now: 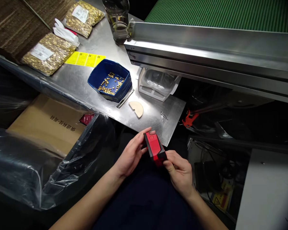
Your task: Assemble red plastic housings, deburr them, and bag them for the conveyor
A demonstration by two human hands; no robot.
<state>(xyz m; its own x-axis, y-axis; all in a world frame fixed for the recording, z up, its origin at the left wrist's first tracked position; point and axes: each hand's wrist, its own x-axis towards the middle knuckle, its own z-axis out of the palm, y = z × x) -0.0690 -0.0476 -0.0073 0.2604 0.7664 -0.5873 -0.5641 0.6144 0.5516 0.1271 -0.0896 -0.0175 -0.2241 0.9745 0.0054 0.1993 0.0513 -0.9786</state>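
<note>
Left hand: bare, fingers slender.
Right hand: bare, knuckles plainly visible.
Left forearm: bare down to the picture's lower edge.
Right forearm: bare likewise.
Clothing: dark navy fabric, plain, across the lap.

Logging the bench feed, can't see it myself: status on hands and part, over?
Left hand and right hand both gripping red-black block. Blue tray of brass bits apart, up on steel table. Nothing covering the block.
</note>
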